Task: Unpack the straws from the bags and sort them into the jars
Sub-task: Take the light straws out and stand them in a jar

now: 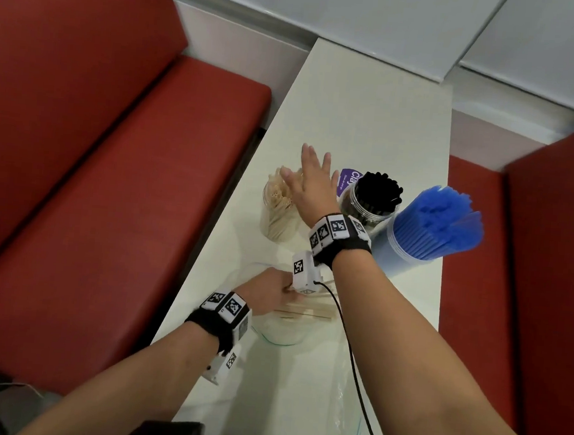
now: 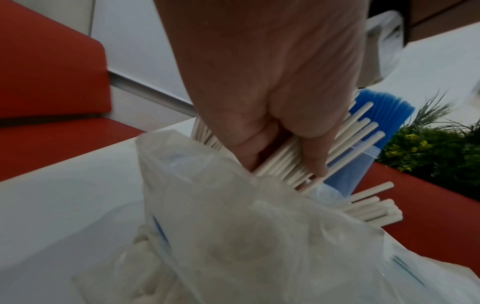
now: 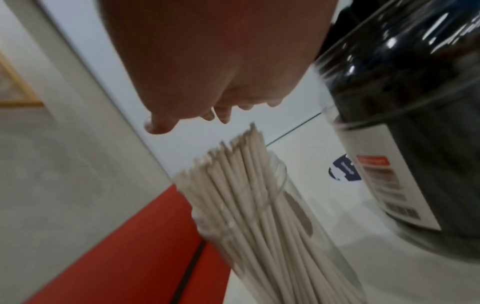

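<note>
Three jars stand on a white surface (image 1: 372,114), each already holding straws, so the sorting looks well along. The right hand (image 1: 310,181) hovers with fingers spread flat, holding nothing, just above the jar of pale straws (image 1: 279,210). To that hand's right stands the jar of black straws (image 1: 371,200), and further right the jar of blue straws (image 1: 429,228), packed full. Nearer the body, the left hand (image 1: 269,291) has its fingers and thumb curled round a bundle of pale straws (image 2: 285,162), half out of the mouth of a clear plastic bag (image 2: 233,236) lying under that hand. More pale straws show below the bundle, at the bag's edge. What seems left: moving this bundle and the remaining pale straws into the pale jar. A black cable (image 1: 350,352) trails across the bag by the right forearm
</note>
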A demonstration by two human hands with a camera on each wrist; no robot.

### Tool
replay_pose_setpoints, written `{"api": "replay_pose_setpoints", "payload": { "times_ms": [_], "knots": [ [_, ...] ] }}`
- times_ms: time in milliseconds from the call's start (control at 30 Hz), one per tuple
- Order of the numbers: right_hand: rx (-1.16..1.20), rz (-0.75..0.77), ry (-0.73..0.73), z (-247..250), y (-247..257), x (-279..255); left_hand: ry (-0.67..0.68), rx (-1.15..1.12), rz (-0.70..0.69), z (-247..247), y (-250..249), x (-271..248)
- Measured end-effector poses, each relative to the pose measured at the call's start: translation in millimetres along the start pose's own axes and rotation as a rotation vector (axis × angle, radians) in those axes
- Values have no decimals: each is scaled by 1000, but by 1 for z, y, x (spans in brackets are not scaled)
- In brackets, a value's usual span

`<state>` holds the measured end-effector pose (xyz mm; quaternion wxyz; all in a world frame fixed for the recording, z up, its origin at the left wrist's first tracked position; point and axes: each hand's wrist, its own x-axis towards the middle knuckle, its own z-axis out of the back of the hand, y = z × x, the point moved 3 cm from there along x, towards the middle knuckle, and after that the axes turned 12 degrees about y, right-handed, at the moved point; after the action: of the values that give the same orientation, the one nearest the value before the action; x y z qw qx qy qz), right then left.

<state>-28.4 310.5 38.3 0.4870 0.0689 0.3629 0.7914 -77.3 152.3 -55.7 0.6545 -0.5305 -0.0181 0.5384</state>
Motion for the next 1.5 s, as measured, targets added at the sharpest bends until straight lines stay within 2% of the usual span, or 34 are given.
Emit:
{"api": "replay_pose_setpoints", "payload": {
  "times_ms": [133, 200, 267, 433, 567, 700, 800, 867, 900, 967, 1033, 1100, 1200, 1333, 1433, 1500],
  "knots": [
    [408, 1, -208, 36, -18, -35, -76, -38, -52, 4, 5, -7],
    [682, -45, -204, 41, -35, -58, -101, -74, -63, 6, 5, -11],
    [833, -98, -127, 34, -52, -81, -124, -89, -42, 6, 6, -16],
    [875, -168, 67, -18, -67, -131, -165, -196, -43, 3, 6, -25],
    [836, -99, -4, -53, -57, -153, -180, -201, -38, -3, 0, -26],
    [643, -90, -68, -70, -38, -159, -176, -151, -55, -10, -9, -26],
    [564, -55, -19, -63, -31, -160, -203, -210, -94, -11, -13, -29],
    [619, -10, 16, -56, -28, -161, -232, -260, -130, -10, -15, -30],
    [686, -15, -21, -53, -28, -162, -258, -290, -152, -8, -17, -30],
    [868, -94, -162, -47, -36, -167, -320, -347, -200, 2, -26, -35],
    [993, -193, -212, -46, -45, -172, -363, -461, -232, 17, -38, -42],
    [1066, -254, -145, -50, -51, -175, -410, -581, -266, 36, -52, -51],
    [1210, -358, -7, -61, -50, -176, -502, -766, -449, 64, -80, -65],
    [1578, -498, 74, -66, -36, -175, -455, -887, -656, 88, -119, -83],
    [1832, -463, 152, -60, -17, -168, -382, -795, -682, 90, -135, -89],
    [1973, -346, 182, -50, -2, -163, -358, -737, -638, 86, -136, -91]
  ]
}}
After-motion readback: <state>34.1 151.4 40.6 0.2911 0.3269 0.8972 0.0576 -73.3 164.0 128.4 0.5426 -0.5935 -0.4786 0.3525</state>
